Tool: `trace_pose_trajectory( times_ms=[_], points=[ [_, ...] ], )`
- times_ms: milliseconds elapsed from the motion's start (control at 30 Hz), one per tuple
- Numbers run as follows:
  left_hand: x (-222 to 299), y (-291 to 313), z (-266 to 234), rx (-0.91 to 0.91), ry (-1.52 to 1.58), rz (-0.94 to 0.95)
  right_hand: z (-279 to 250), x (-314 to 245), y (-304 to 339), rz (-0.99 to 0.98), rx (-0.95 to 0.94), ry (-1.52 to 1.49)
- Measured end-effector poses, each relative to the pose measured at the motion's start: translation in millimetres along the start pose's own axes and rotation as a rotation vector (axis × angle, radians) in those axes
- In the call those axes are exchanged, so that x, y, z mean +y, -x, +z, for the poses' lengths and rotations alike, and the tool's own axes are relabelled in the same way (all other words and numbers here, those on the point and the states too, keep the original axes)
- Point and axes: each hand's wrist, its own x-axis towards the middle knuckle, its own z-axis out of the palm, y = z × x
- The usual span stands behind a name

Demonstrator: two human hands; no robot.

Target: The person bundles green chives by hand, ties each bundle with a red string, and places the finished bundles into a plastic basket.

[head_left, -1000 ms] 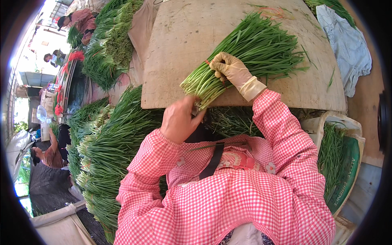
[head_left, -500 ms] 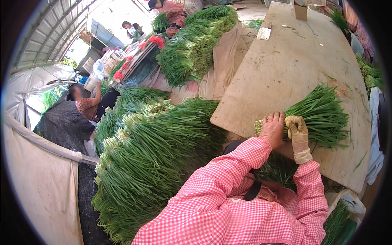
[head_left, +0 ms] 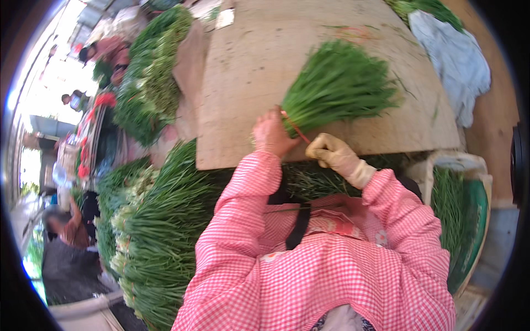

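A bunch of garlic chives (head_left: 339, 83) lies on the wooden board, its leaves fanned toward the far right. My bare left hand (head_left: 273, 133) is closed around the stem end, hiding most of the pale stalks. From the bunch beside that hand, a thin orange-red tie (head_left: 298, 129) stretches taut to my right hand (head_left: 337, 157). That hand wears a cream glove, and its fingers are pinched on the tie's near end, just past the board's near edge.
The wooden board (head_left: 254, 66) fills the area ahead. Stacked chive bundles (head_left: 165, 226) rise at my left, with another pile (head_left: 160, 71) beyond. A pale blue cloth (head_left: 450, 60) hangs at the far right. Beside my right arm stands a container (head_left: 475, 215) of loose greens. People sit at far left.
The view has swung right, bringing the bunch nearer the middle. My right hand has drawn away from the bunch toward me, and the tie now shows stretched between them.
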Motion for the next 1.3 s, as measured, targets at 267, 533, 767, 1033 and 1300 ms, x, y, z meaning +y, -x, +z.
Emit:
trace_pose_trajectory(
  times_ms=[267,533,767,1033,1300],
  points=[
    [24.4,4.6,-18.1,-0.048,-0.186,0.027,-44.9,-30.4,14.4,0.017,0.553,1.445],
    [43.1,3.4,-12.6,-0.195,-0.355,-0.005,-78.3,-26.3,14.3,0.307,0.426,1.473],
    [5.9,-29.0,-24.7,-0.215,-0.032,0.035,-122.1,-41.9,35.1,0.306,0.51,1.491],
    [0.5,32.9,-50.7,-0.717,1.759,-0.641,-160.6,-74.2,77.2,0.533,0.734,1.378],
    [21.9,96.0,7.2,-0.729,2.35,-0.743,-141.0,-54.4,91.0,0.452,0.531,1.585]
  ],
)
